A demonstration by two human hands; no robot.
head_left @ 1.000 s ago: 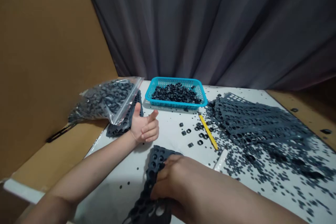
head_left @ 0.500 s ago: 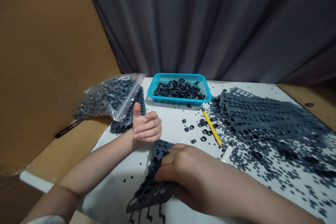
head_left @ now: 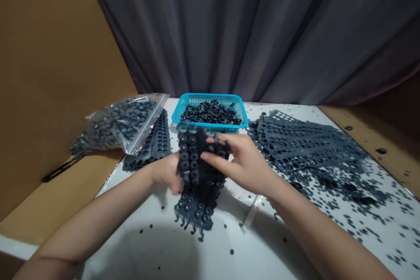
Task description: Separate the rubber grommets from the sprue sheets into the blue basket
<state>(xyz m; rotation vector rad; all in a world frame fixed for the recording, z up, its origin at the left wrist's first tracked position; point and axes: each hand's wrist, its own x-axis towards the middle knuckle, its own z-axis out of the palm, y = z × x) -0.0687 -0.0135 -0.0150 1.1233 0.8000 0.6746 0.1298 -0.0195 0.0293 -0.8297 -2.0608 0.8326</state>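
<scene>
Both hands hold up a dark grey rubber sheet point(head_left: 196, 175) studded with small rings, lifted above the white table point(head_left: 229, 245). My left hand point(head_left: 167, 174) grips the sheet's left edge from behind, its fingers mostly hidden. My right hand point(head_left: 241, 162) pinches the sheet's upper right part, thumb and fingers closed on it. Just beyond the sheet stands a blue basket point(head_left: 183, 111) filled with loose black rings.
A clear zip bag of black rings point(head_left: 114, 124) lies at the left on a cardboard wall's flap, over another ringed sheet point(head_left: 154, 144). A pile of punched-out grey sheets point(head_left: 305, 144) lies at the right. Small black bits litter the table. A dark curtain hangs behind.
My right hand has lifted the rubber sheet off the table and raised it upright. My left hand, empty and half curled before, has moved in and taken hold of its left edge.
</scene>
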